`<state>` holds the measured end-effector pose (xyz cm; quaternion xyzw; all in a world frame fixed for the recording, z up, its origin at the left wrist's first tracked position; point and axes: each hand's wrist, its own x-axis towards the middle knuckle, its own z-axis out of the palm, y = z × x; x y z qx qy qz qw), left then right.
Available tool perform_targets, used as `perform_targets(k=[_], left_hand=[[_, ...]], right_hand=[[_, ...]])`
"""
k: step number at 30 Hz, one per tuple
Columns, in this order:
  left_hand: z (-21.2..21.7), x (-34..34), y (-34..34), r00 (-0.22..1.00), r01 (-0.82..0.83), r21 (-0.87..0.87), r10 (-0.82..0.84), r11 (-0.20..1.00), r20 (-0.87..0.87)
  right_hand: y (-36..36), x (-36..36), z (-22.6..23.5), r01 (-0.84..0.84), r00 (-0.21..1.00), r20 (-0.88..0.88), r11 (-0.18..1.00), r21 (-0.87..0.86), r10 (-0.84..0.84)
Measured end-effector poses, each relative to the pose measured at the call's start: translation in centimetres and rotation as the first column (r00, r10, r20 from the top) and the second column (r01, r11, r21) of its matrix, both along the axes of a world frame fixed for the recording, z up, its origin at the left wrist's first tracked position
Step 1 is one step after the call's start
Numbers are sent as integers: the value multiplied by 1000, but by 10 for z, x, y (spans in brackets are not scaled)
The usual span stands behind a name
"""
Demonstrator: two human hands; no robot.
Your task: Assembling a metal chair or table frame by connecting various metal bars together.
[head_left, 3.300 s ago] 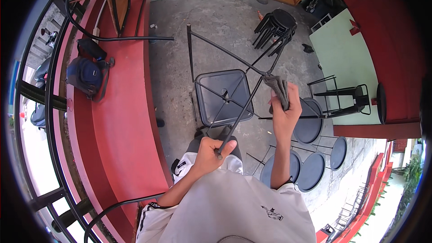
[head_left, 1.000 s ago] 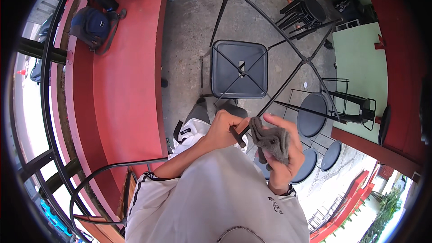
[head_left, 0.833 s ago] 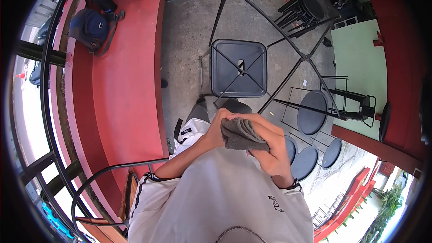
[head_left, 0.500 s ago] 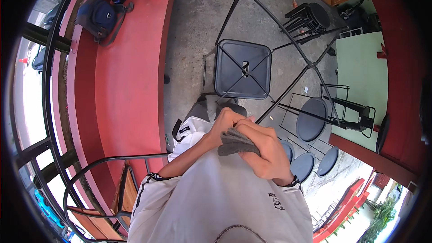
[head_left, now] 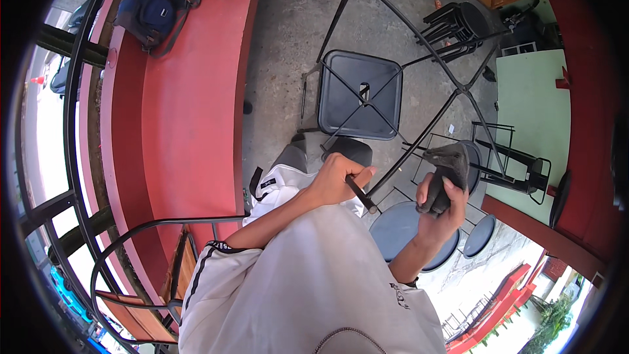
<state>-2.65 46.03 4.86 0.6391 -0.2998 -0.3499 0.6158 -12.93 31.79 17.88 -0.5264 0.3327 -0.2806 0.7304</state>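
Note:
My left hand [head_left: 337,179] grips the near end of a thin black metal leg of an upturned table frame [head_left: 419,65], whose crossed bars rise away from me. My right hand [head_left: 442,202] is closed around a crumpled grey cloth [head_left: 449,164], held just right of that leg and not touching it. A black square metal stool [head_left: 360,95] stands on the concrete floor below the frame, close to my feet.
A long red bench ledge [head_left: 190,98] runs along my left with a dark blue backpack [head_left: 149,13] on it. Round dark stools [head_left: 406,229] stand at my right. A stack of black stools [head_left: 458,23] and a green wall [head_left: 531,98] lie beyond. A chair [head_left: 144,269] sits lower left.
My right hand, which held the cloth pressed against my left hand at the leg's end, has drawn away to the right with the cloth. My left hand keeps its grip on the leg.

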Motion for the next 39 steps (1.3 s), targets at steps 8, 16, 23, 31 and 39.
perform_targets(k=[8,16,23,31,39], left_hand=[[-34,7,-4,964,64,-218,-3,974,268],[-23,5,2,996,93,-4,-93,996,-8],[-31,18,10,976,194,187,-209,963,60],[-19,41,51,984,11,448,-90,894,155],[24,16,26,953,174,169,-209,970,221]], right_hand=[[67,5,-30,-576,817,-73,816,-45,572],[59,26,-34,-628,773,-293,744,-229,563],[61,23,-47,-555,832,-255,722,-414,493],[61,30,-164,-567,823,-271,757,-324,500],[72,41,-286,-310,939,-37,792,-526,343]])
